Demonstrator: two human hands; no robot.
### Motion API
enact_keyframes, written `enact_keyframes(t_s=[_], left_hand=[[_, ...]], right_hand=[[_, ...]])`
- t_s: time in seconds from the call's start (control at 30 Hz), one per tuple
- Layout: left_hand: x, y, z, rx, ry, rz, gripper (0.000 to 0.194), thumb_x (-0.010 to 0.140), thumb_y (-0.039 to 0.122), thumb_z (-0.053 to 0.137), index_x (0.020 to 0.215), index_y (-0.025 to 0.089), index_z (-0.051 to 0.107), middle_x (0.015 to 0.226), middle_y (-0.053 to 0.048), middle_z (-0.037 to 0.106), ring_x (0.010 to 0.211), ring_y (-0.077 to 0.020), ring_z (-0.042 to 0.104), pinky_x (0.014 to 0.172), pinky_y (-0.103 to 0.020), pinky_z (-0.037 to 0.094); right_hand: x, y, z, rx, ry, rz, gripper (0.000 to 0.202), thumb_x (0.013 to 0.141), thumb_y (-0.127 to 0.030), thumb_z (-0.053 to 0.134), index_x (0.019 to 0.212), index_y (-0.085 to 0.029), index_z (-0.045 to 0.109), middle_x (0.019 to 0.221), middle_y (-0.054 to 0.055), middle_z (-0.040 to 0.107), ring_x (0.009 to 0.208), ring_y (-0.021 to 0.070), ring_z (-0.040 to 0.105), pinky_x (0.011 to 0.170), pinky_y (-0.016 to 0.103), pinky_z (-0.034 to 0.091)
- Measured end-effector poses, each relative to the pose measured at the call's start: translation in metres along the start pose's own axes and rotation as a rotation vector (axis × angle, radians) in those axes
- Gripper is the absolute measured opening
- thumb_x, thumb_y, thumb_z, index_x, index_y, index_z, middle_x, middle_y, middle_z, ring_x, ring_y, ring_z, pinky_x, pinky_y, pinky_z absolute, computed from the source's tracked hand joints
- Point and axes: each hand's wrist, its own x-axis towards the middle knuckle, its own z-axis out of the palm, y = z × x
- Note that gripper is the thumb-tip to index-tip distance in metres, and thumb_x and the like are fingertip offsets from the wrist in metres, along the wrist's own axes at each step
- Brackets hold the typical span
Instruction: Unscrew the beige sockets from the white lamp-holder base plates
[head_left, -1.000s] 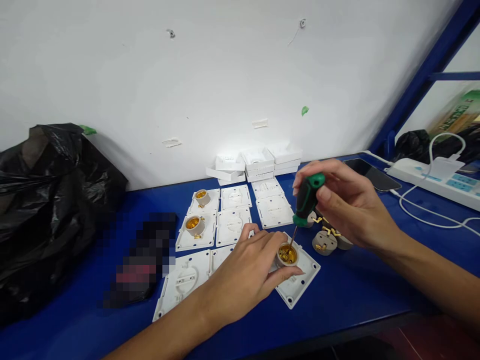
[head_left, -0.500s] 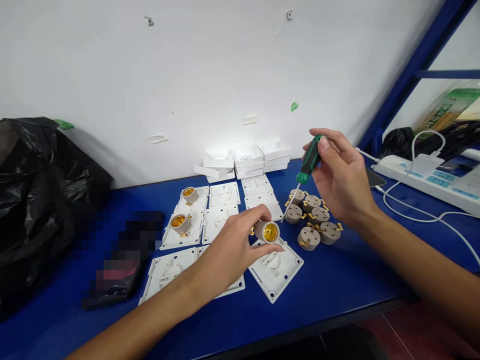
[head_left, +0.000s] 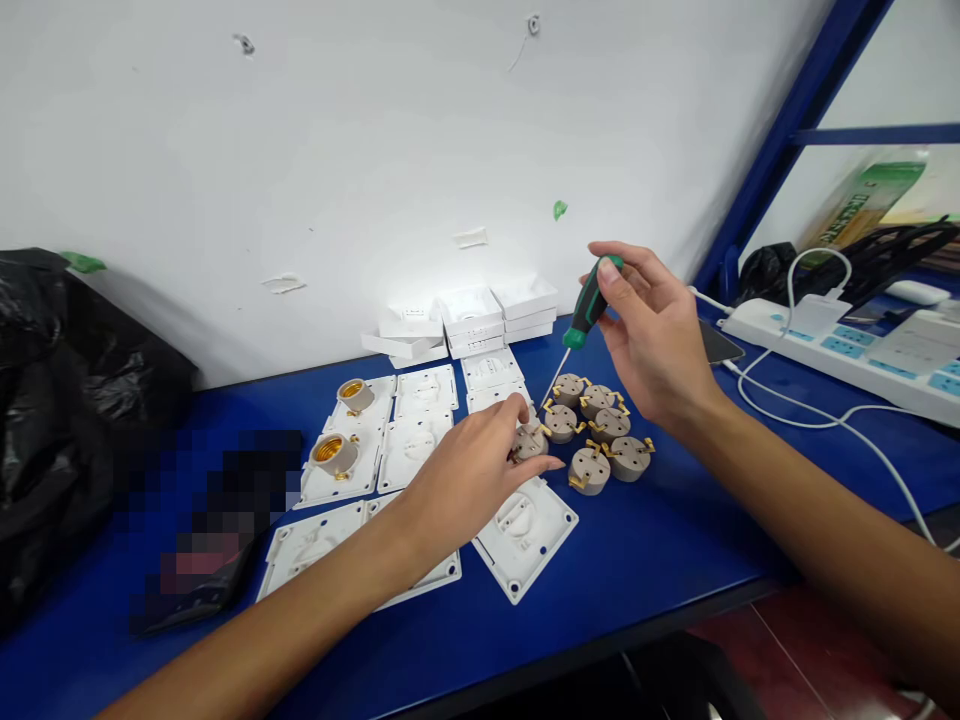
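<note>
Between the thumb and fingers of my left hand (head_left: pixel 480 455) is a beige lamp socket (head_left: pixel 530 442), its flat face with holes and brass tabs turned up. It is held over the far corner of a white square plate (head_left: pixel 529 535). My right hand (head_left: pixel 649 320) grips a green and black screwdriver (head_left: pixel 589 302), its shaft slanting down left with the tip close to the held socket. Several more sockets (head_left: pixel 589 470) with brass terminals lie in a cluster to the right. Two sockets (head_left: pixel 335 455) stand on white plates at the left, gold threaded openings upward.
Further white plates (head_left: pixel 416 447) lie flat on the blue table (head_left: pixel 600 620). White box-shaped housings (head_left: pixel 472 318) are stacked against the wall. A black plastic bag (head_left: pixel 75 400) is at the left. A white power strip (head_left: pixel 840 345) with cables and a phone (head_left: pixel 718 343) lie at the right.
My left hand has turned the socket over, from its gold opening facing me to its terminal face showing. The screwdriver stays in my right hand; the whole view has shifted slightly.
</note>
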Motion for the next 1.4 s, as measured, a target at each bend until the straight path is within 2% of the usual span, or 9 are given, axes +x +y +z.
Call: enact_keyframes(t_s=[0.13,0.3,0.47,0.67,0.8,0.93,1.07,1.23,1.4], left_hand=[[-0.004,0.003,0.005,-0.082,-0.020,-0.045,0.036,0.095,0.046,0.073,0.107,0.025,0.047,0.088,0.002,0.059,0.071,-0.0180,0.055,0.057,-0.028,0.035],[-0.009,0.003,0.008,-0.107,-0.030,-0.060,0.032,0.095,0.042,0.071,0.113,0.024,0.051,0.091,0.000,0.061,0.080,-0.0209,0.059,0.064,-0.030,0.042],[-0.008,0.002,0.010,-0.131,0.033,0.005,0.024,0.093,0.026,0.072,0.112,0.023,0.059,0.105,-0.004,0.064,0.091,-0.0224,0.061,0.076,-0.034,0.050],[-0.012,0.000,0.013,-0.139,0.101,0.026,0.027,0.096,0.023,0.069,0.121,0.025,0.057,0.115,-0.005,0.066,0.106,-0.0256,0.062,0.090,-0.041,0.053],[-0.029,-0.001,0.009,-0.050,0.149,0.064,0.033,0.099,0.028,0.067,0.128,0.026,0.052,0.124,-0.007,0.062,0.116,-0.0286,0.057,0.097,-0.046,0.050],[-0.048,-0.001,0.008,0.111,0.055,0.125,0.042,0.099,0.044,0.067,0.131,0.023,0.050,0.126,-0.009,0.060,0.116,-0.0326,0.056,0.102,-0.054,0.044],[-0.057,-0.002,0.006,0.131,-0.009,0.169,0.032,0.105,0.032,0.058,0.133,0.022,0.048,0.127,-0.009,0.061,0.118,-0.0307,0.055,0.105,-0.053,0.042],[-0.054,-0.007,0.005,0.135,-0.004,0.214,0.032,0.106,0.025,0.055,0.137,0.023,0.046,0.131,-0.009,0.063,0.123,-0.0287,0.057,0.104,-0.049,0.046],[-0.055,-0.012,0.015,0.430,0.096,0.459,0.033,0.109,0.014,0.041,0.142,0.012,0.044,0.143,-0.017,0.060,0.133,-0.0280,0.056,0.111,-0.045,0.045]], right_hand=[[0.000,-0.003,0.001,0.022,0.009,0.004,0.014,0.100,-0.030,0.062,0.113,-0.031,0.069,0.090,0.002,0.057,0.105,0.0216,0.067,0.083,0.036,0.061],[0.000,-0.005,0.001,-0.003,-0.006,-0.004,0.015,0.100,-0.035,0.062,0.113,-0.031,0.067,0.093,0.003,0.059,0.105,0.0226,0.066,0.086,0.038,0.061],[-0.001,-0.006,0.002,-0.025,0.000,0.011,0.017,0.100,-0.038,0.062,0.114,-0.032,0.067,0.094,0.003,0.059,0.105,0.0223,0.065,0.088,0.038,0.060],[-0.002,-0.010,0.004,-0.035,0.016,0.056,0.013,0.098,-0.036,0.063,0.111,-0.033,0.068,0.090,0.004,0.058,0.104,0.0238,0.066,0.084,0.038,0.061],[-0.004,-0.014,0.006,-0.019,0.017,0.050,0.013,0.098,-0.036,0.065,0.109,-0.033,0.069,0.093,0.004,0.060,0.108,0.0253,0.065,0.086,0.040,0.061],[-0.007,-0.015,0.008,0.013,0.004,0.020,0.013,0.098,-0.033,0.065,0.109,-0.033,0.071,0.097,0.004,0.063,0.106,0.0243,0.065,0.093,0.042,0.059],[-0.012,-0.013,0.011,-0.001,-0.023,0.033,0.014,0.098,-0.034,0.066,0.111,-0.033,0.072,0.100,0.003,0.065,0.103,0.0229,0.064,0.094,0.042,0.057],[-0.018,-0.008,0.014,-0.050,-0.055,0.058,0.018,0.097,-0.037,0.066,0.113,-0.032,0.071,0.100,0.003,0.065,0.099,0.0222,0.064,0.091,0.041,0.057],[-0.021,-0.006,0.015,-0.043,-0.052,0.055,0.019,0.095,-0.038,0.069,0.113,-0.033,0.072,0.102,0.003,0.067,0.100,0.0222,0.065,0.093,0.040,0.056]])
